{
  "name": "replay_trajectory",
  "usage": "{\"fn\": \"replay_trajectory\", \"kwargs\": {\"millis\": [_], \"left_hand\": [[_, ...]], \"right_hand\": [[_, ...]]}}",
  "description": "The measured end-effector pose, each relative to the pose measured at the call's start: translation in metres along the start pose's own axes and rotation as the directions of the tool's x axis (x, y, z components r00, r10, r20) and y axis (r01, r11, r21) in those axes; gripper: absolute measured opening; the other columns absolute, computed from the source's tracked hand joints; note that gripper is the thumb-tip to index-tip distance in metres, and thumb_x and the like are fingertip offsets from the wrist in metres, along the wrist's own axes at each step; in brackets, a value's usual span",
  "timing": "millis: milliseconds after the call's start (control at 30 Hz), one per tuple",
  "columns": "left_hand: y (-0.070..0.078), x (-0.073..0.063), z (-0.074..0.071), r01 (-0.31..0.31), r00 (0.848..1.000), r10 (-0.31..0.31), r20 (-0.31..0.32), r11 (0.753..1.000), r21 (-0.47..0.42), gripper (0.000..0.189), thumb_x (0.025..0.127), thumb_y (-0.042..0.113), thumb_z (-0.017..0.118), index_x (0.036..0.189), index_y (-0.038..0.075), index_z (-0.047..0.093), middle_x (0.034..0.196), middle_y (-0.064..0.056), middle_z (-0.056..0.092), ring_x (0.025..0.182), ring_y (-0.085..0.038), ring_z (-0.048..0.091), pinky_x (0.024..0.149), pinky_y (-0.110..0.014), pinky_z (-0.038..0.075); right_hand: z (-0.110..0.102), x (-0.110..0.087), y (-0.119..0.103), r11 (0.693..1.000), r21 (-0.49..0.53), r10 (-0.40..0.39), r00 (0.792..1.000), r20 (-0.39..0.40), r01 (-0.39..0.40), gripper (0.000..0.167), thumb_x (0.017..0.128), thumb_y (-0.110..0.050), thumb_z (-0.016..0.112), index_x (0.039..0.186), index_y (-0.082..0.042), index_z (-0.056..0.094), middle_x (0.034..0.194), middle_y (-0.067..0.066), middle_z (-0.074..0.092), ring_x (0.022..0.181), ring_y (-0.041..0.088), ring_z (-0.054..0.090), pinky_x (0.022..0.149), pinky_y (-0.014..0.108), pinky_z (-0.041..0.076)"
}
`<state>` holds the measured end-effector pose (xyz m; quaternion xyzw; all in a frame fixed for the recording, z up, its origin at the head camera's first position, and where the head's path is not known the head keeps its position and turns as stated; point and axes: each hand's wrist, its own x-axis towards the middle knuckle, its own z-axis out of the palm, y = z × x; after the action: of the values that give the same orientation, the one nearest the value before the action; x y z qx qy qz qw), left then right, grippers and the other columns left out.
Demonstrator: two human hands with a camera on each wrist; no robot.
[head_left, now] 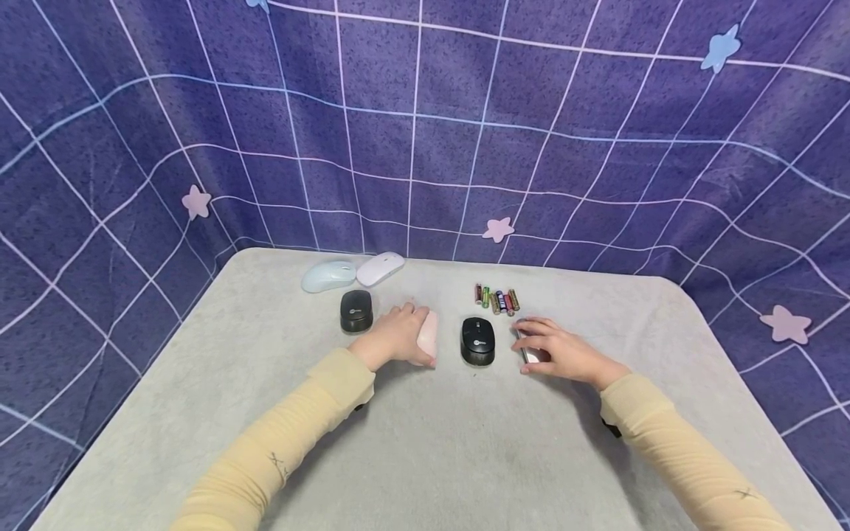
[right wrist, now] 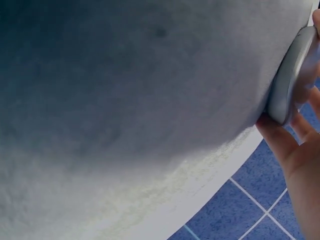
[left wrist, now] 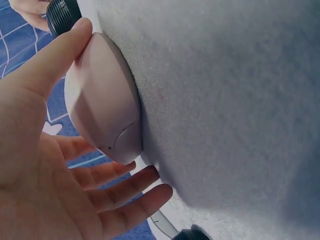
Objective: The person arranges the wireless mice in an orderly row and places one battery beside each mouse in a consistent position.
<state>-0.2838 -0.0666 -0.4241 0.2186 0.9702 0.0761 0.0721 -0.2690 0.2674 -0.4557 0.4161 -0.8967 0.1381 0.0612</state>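
Observation:
My left hand (head_left: 395,335) is at a pale pink computer mouse (head_left: 428,335) lying on the table. In the left wrist view the thumb presses one end of the pink mouse (left wrist: 104,95), and the fingers reach round its other end. My right hand (head_left: 561,350) spans a silver-grey mouse (head_left: 533,355), thumb at the near end and fingers over the far end. The right wrist view shows that mouse (right wrist: 290,75) on edge, its top partly hidden by the fingers. Between the hands sits a black mouse (head_left: 478,341).
Several small batteries (head_left: 501,301) lie in a row behind the black mouse. Left of my left hand is a second black mouse (head_left: 356,310). Behind it are a light blue mouse (head_left: 328,276) and a white mouse (head_left: 381,269). A blue checked curtain (head_left: 412,147) hangs behind the grey table (head_left: 451,457).

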Motion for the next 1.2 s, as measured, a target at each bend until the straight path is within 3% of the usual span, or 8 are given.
{"fn": "replay_trajectory", "kwargs": {"millis": [700,900,1200], "left_hand": [[-0.006,-0.006,-0.004,-0.012,1.000,0.012,-0.012,1.000,-0.005,0.101,0.062,0.062,0.076,0.141,0.011,0.040,0.131,-0.014,0.049,0.114,-0.032,0.050,0.088,-0.047,0.046],[-0.014,-0.012,-0.007,-0.075,0.996,0.074,-0.058,0.997,-0.013,0.098,0.063,0.063,0.075,0.139,0.010,0.044,0.129,-0.014,0.051,0.116,-0.031,0.050,0.091,-0.046,0.045],[-0.027,-0.025,-0.016,-0.178,0.976,0.179,-0.121,0.984,0.019,0.090,0.069,0.061,0.071,0.138,0.009,0.046,0.135,-0.016,0.049,0.123,-0.032,0.046,0.099,-0.047,0.040]], "right_hand": [[-0.002,0.002,-0.002,1.000,-0.014,0.016,1.000,0.010,-0.016,0.040,0.077,-0.037,0.075,0.111,-0.016,0.069,0.135,0.014,0.052,0.128,0.039,0.040,0.102,0.054,0.035],[0.000,0.001,-0.002,1.000,-0.013,0.015,1.000,0.005,-0.015,0.040,0.077,-0.036,0.075,0.111,-0.016,0.069,0.136,0.014,0.052,0.128,0.040,0.040,0.103,0.054,0.034],[0.001,0.000,-0.002,1.000,-0.023,0.015,1.000,-0.004,-0.015,0.039,0.079,-0.037,0.074,0.112,-0.017,0.068,0.136,0.013,0.051,0.129,0.040,0.039,0.103,0.055,0.034]]}}
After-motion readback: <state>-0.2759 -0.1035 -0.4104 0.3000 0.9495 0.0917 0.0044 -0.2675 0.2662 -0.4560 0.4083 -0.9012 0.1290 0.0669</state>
